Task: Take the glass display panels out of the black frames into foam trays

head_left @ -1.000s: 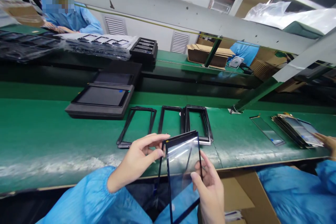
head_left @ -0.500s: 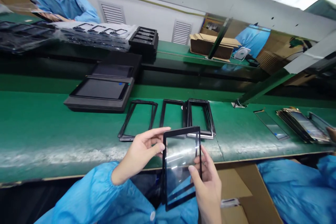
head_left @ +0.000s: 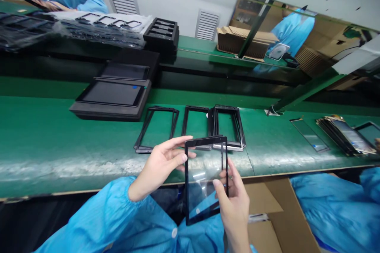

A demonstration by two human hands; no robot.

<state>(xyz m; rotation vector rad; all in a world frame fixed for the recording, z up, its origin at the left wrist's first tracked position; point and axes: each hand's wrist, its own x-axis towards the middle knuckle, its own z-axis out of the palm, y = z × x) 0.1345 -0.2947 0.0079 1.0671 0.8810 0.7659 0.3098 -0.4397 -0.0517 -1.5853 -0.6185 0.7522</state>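
Note:
I hold a clear glass panel with a black border point(head_left: 206, 178) upright above my lap, at the near edge of the green belt point(head_left: 59, 142). My left hand point(head_left: 160, 164) pinches its upper left edge between thumb and fingers. My right hand point(head_left: 234, 197) grips its right edge from behind, thumb on the front. Just beyond the panel, three empty black frames point(head_left: 190, 124) lie side by side on the belt.
A black tray with dark screens point(head_left: 111, 97) sits at the left on the belt. A stack of glass panels point(head_left: 346, 134) and a single strip point(head_left: 310, 134) lie at the right near another person's blue sleeve point(head_left: 335, 209). An open cardboard box point(head_left: 276, 213) stands below. People in blue work across the line.
The panel has turned from tilted to nearly square-on and risen slightly toward the frames. Both hands kept their hold. My view has dipped a little lower.

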